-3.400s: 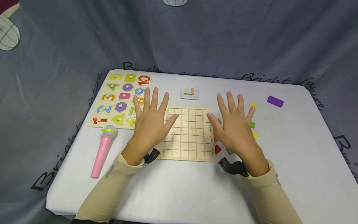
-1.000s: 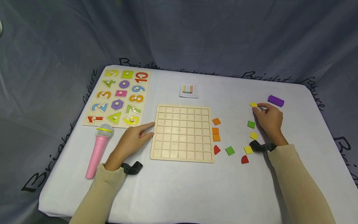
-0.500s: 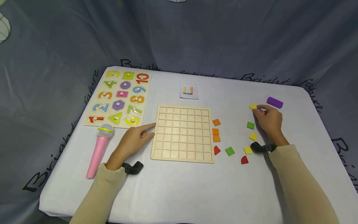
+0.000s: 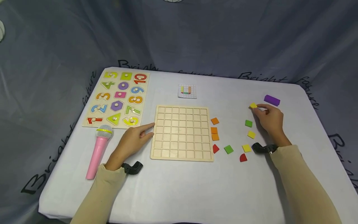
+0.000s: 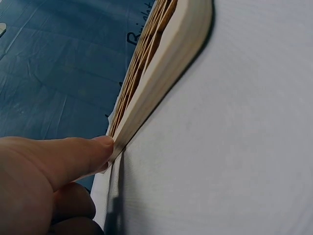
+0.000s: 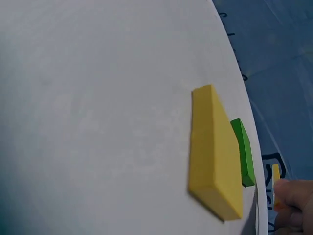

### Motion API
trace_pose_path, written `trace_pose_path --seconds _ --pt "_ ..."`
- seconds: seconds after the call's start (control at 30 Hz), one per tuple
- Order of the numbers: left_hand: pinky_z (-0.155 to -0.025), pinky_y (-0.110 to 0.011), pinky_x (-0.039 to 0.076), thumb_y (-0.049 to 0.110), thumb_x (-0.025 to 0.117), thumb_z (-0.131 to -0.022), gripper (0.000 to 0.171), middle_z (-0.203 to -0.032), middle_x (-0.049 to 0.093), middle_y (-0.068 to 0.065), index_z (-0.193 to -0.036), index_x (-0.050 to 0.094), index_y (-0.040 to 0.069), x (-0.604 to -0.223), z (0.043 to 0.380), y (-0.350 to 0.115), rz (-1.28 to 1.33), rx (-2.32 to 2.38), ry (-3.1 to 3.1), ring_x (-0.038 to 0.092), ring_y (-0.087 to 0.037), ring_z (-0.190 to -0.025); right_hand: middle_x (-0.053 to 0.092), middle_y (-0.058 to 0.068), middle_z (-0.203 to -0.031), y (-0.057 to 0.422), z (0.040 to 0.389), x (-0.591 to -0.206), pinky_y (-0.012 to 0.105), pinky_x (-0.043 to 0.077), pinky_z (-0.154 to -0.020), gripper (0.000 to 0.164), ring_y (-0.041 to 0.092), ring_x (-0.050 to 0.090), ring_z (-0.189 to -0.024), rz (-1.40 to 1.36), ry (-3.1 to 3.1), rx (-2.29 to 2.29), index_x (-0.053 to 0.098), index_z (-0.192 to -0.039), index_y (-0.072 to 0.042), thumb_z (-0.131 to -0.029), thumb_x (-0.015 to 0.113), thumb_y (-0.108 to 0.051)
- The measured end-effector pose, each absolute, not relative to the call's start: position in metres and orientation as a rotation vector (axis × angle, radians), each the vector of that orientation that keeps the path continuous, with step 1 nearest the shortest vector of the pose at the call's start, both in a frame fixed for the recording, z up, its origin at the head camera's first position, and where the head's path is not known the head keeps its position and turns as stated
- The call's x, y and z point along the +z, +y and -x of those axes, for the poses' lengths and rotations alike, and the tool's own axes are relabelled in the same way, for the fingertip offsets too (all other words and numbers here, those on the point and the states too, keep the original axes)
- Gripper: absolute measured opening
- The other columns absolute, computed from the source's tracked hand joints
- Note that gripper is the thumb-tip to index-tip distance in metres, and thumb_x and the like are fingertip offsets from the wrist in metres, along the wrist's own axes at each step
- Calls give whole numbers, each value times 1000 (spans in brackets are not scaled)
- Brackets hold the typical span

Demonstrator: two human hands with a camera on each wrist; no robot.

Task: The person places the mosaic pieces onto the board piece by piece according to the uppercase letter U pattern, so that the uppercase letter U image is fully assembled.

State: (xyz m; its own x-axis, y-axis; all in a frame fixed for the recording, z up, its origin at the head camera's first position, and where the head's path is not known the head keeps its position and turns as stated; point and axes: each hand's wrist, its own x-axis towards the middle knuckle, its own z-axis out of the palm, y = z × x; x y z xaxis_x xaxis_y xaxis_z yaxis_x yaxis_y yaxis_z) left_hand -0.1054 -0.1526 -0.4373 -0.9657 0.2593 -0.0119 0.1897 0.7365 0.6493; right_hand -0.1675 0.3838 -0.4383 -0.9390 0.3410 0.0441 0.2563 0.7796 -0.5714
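Observation:
My right hand (image 4: 270, 119) pinches a yellow square tile (image 4: 253, 106) between thumb and fingertips at the right of the table. In the right wrist view the same tile (image 6: 276, 178) sticks up from those fingertips (image 6: 288, 193). My left hand (image 4: 132, 141) touches the left edge of a wooden grid board (image 4: 181, 133) with index finger and thumb, its other fingers folded under. The left wrist view shows the thumb (image 5: 88, 152) against the side of the board (image 5: 161, 73). Nearest the right hand lie a green tile (image 4: 248, 123) and a second yellow tile (image 4: 251, 134).
Orange tiles (image 4: 215, 121), a red piece (image 4: 215, 148) and a green tile (image 4: 228, 149) lie right of the board. A pattern card (image 4: 187, 91) is behind it. Left are a number puzzle (image 4: 120, 102) and a pink toy microphone (image 4: 96, 155); a purple block (image 4: 272, 100) sits back right.
Both hands were spread over the board; the left has moved to its left edge, the right out to the far yellow tile. In the last second that tile has tilted up in the right fingers.

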Motion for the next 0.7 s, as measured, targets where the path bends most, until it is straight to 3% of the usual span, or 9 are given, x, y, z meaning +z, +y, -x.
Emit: trace_pose_path --seconds 0.7 --pt "-54 -31 32 26 73 -97 44 -61 46 2 -139 66 17 -438 104 -153 -378 1059 2833 39 -13 -55 49 9 -71 327 155 -395 31 28 -44 44 20 40 -58 113 -2775 990 71 -130 -14 -97 69 -43"
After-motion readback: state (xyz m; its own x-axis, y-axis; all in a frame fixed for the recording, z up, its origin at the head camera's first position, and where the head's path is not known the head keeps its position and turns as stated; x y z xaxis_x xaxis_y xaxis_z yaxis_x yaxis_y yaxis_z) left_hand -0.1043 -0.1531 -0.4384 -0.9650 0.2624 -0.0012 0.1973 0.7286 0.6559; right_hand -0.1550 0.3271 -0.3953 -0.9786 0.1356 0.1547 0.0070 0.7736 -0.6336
